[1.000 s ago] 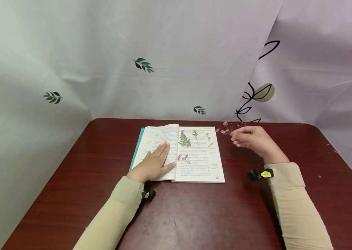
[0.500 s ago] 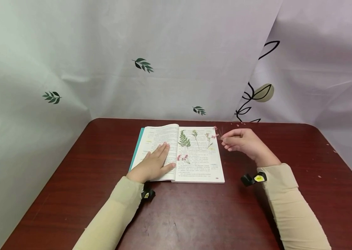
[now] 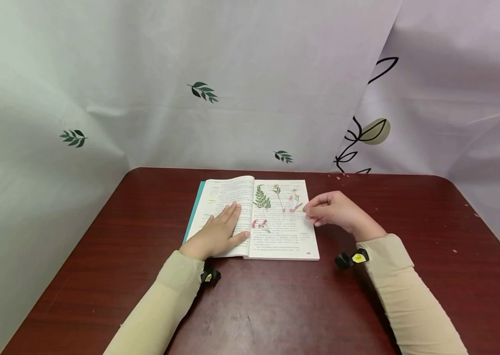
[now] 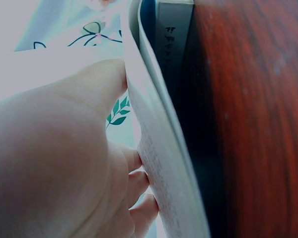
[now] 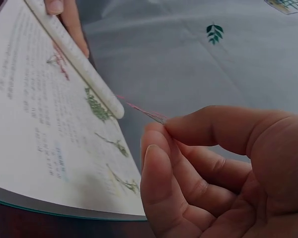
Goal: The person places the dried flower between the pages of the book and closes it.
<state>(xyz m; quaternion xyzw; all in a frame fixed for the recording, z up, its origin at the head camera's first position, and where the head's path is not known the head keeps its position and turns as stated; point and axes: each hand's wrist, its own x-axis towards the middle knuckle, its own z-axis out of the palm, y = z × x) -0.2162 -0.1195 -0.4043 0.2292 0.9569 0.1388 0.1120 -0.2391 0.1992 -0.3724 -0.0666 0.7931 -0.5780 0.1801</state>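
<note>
An open book (image 3: 283,249) lies on the table. My left hand (image 3: 218,232) rests on its left page, fingers straight and spread; in the left wrist view the fingertips touch the curved page (image 4: 161,163). Between thumb and fingertips, my right hand (image 3: 333,213) pinches the thin stem of a pink dried flower sprig (image 5: 141,110), whose blossoms overlap the right page in the head view. On that page lie a green fern leaf (image 3: 261,198), a yellowish dried flower (image 3: 278,193), another pale one (image 3: 295,195) at the outer edge, and a second pink sprig (image 3: 261,225) near the spine.
The book sits toward the far side of a dark red wooden table (image 3: 276,305). Small pink petals (image 3: 337,178) are scattered on the table at the back and right. A white curtain (image 3: 232,98) with leaf prints hangs behind.
My right hand has moved left and nearer, bringing the pink sprig from beyond the book's right edge to over the right page. My left hand has stayed on the left page.
</note>
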